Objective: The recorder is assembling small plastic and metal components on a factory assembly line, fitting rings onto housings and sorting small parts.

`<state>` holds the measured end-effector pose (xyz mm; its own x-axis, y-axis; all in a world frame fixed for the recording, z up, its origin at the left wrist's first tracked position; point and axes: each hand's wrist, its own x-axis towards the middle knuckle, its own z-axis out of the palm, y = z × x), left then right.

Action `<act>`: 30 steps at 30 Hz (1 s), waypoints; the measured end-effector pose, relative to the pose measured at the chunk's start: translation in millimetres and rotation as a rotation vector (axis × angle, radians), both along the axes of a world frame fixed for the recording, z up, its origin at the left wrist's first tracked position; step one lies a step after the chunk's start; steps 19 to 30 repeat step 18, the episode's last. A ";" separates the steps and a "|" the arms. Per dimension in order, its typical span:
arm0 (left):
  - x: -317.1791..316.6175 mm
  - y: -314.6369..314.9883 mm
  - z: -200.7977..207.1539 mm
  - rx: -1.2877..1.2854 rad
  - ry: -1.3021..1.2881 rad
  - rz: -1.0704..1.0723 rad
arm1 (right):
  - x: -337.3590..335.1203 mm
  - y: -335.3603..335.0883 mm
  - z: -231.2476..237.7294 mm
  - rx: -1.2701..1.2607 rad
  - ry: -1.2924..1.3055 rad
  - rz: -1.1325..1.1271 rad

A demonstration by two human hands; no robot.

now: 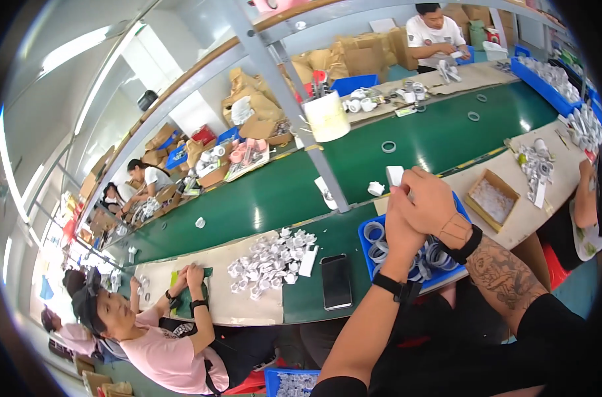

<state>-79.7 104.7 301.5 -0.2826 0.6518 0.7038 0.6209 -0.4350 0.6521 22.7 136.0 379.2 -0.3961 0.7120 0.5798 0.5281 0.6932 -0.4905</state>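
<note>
My left hand (405, 231) and my right hand (433, 202) come together above a blue bin (365, 239). Both are closed around a small white plastic part (394, 175), whose upper end sticks out beyond the fingers; the rest is hidden. Grey rings (375, 231) fill the bin under my wrists. Just beyond my hands, another small white part (376, 188) lies at the near edge of the green conveyor belt (440, 142).
Left of the bin lie a black phone (336, 282) and a heap of white parts (264, 261). A cardboard box (493, 197) of clear pieces stands to the right. A grey post (324, 173) rises ahead. Co-workers sit nearby, one in a pink shirt (168, 351) at left.
</note>
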 end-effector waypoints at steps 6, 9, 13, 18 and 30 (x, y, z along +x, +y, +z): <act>-12.2 -9.9 21.6 -0.446 0.042 0.161 | -24.0 17.6 -14.5 -0.033 0.023 0.040; -10.7 -9.7 31.3 -0.468 0.037 0.194 | -28.7 32.9 -15.8 -0.028 -0.037 0.080; -16.2 -7.6 28.0 -0.466 0.064 0.219 | -33.1 32.0 -7.0 0.027 -0.098 0.081; -16.4 -5.2 29.4 -0.465 0.092 0.219 | -37.2 36.9 -2.0 -0.013 -0.381 -0.047; -16.4 -5.2 29.4 -0.465 0.092 0.219 | -37.2 36.9 -2.0 -0.013 -0.381 -0.047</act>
